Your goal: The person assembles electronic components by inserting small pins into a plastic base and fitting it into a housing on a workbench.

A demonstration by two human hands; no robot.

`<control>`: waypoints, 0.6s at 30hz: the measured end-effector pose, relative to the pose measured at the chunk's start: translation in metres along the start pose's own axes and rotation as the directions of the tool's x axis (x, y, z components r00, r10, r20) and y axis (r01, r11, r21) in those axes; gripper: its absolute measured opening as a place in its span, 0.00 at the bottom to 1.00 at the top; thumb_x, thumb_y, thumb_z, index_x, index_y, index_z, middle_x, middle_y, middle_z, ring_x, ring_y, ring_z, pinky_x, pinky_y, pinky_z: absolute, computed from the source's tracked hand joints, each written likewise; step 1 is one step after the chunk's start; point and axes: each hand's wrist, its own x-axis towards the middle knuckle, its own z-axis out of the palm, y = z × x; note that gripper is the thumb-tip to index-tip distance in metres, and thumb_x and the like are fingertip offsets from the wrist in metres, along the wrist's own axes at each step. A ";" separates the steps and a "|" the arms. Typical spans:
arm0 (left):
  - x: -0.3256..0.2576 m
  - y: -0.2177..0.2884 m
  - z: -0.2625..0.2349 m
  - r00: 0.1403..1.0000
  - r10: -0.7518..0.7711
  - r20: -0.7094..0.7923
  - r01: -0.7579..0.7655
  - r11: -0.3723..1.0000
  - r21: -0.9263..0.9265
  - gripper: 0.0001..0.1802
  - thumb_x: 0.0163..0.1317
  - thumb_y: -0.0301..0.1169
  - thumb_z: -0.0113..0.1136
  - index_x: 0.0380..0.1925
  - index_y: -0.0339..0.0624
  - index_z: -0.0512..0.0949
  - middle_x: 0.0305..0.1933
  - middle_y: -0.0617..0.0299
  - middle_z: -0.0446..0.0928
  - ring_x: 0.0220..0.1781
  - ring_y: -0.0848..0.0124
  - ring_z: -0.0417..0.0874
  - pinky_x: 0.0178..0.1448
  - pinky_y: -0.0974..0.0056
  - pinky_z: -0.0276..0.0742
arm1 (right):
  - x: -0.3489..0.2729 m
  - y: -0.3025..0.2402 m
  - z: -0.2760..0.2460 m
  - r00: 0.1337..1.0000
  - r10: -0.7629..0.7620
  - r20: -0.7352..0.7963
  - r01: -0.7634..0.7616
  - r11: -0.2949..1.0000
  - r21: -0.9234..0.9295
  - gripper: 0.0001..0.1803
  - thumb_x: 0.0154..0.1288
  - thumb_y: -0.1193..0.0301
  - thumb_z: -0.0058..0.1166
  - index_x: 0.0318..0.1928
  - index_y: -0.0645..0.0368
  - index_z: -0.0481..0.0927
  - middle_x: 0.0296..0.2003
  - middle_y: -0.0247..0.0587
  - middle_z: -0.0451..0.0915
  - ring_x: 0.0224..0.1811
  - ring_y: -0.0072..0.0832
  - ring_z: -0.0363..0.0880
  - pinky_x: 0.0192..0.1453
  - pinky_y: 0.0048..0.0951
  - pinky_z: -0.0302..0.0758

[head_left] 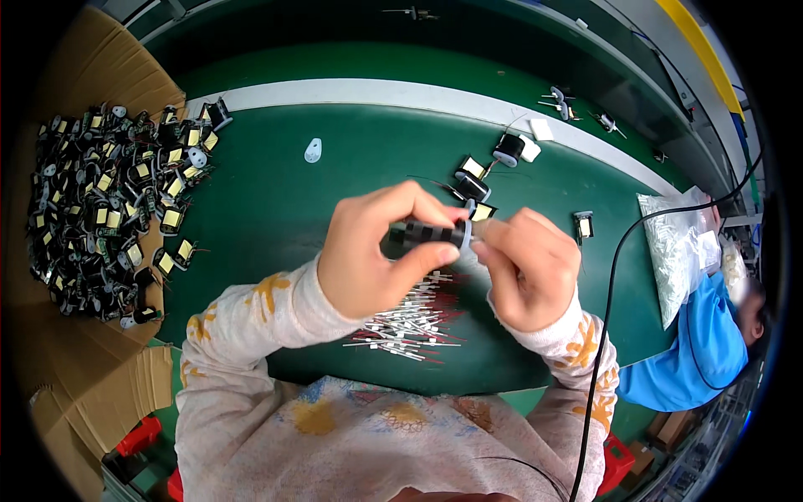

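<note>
—One dark cylinder (428, 234), where?
—Above the green bench (259, 205), gripped by the left hand (358, 255). The right hand (535, 269) is at its pale end disc (467, 234); blur hides whether it pinches anything.
—Which step?
—Probably work at that end; next calls for a steady hold. White-and-red leads (406, 325) lie below, black units (474, 187) beyond.

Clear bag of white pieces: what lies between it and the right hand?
In the head view, a small black part lies between the bag and the right hand; a black cable also crosses that stretch.

Black cylinder (428, 234), green tabletop (259, 192), pale sleeves (288, 305) — orange-patterned
</note>
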 end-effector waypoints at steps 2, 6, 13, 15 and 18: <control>0.016 -0.013 -0.003 0.994 -0.107 0.034 0.111 0.986 -0.126 0.07 0.55 0.21 0.59 0.32 0.31 0.72 0.40 0.50 0.77 0.43 0.71 0.77 0.52 0.65 0.72 | 0.001 0.019 0.006 0.998 0.068 0.004 -0.068 0.998 0.012 0.08 0.48 0.79 0.57 0.33 0.64 0.78 0.23 0.43 0.74 0.23 0.38 0.71 0.26 0.30 0.69; 0.083 -0.083 -0.031 0.984 -0.179 0.005 0.179 0.980 -0.084 0.08 0.53 0.22 0.62 0.33 0.36 0.76 0.45 0.55 0.78 0.46 0.71 0.77 0.52 0.66 0.72 | 0.001 0.066 0.000 0.932 0.303 -0.198 -0.308 0.951 0.004 0.20 0.55 0.71 0.58 0.49 0.61 0.75 0.42 0.46 0.79 0.37 0.33 0.77 0.36 0.26 0.75; 0.162 -0.169 -0.087 0.914 0.146 -0.380 0.352 0.185 0.918 0.19 0.47 0.37 0.66 0.42 0.59 0.79 0.54 0.69 0.73 0.58 0.62 0.67 0.60 0.59 0.65 | -0.032 0.087 -0.030 0.747 0.559 -0.359 -0.424 0.817 0.390 0.20 0.58 0.72 0.54 0.52 0.63 0.73 0.43 0.45 0.78 0.41 0.24 0.75 0.42 0.24 0.73; 0.157 -0.150 -0.076 0.937 0.332 -0.104 0.015 0.260 0.965 0.22 0.47 0.32 0.65 0.47 0.56 0.76 0.55 0.66 0.70 0.58 0.60 0.67 0.61 0.58 0.64 | -0.044 0.084 -0.029 0.733 0.616 -0.288 -0.474 0.767 0.432 0.19 0.58 0.73 0.54 0.51 0.64 0.73 0.41 0.44 0.79 0.40 0.23 0.75 0.40 0.22 0.73; 0.143 -0.116 -0.036 0.849 0.262 0.459 -0.529 0.421 0.737 0.17 0.42 0.25 0.63 0.36 0.51 0.76 0.47 0.66 0.73 0.54 0.60 0.70 0.58 0.56 0.66 | -0.058 0.080 -0.025 0.716 0.684 -0.141 -0.540 0.670 0.509 0.18 0.59 0.74 0.54 0.50 0.64 0.73 0.38 0.42 0.80 0.38 0.21 0.76 0.36 0.19 0.72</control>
